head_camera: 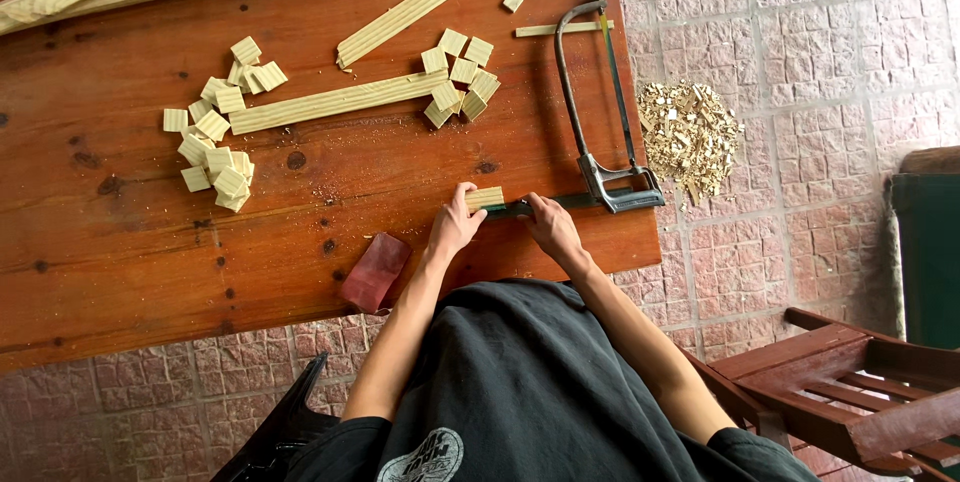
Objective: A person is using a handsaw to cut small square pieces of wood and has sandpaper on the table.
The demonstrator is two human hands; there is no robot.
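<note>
The person's dark shirt fills the near edge of the view, both bare forearms reaching out to the near edge of the wooden table (150,242). On it, long pale wood strips (335,102) lie across the middle and far side, with heaps of small cut blocks (215,157) to the left and another cluster (460,77) further right. The hacksaw (600,122) lies flat near the table's right edge, frame pointing away. The right hand (553,230) is clenched around its dark handle. The left hand (455,227) grasps a short wood block (485,199) just beside that handle, fingers curled over it. A reddish sanding block (373,272) sits near the left wrist. To cut cleanly, I judge the block should be pinned flat with fingers clear of the blade line, and the saw lifted square before stroking.
</note>
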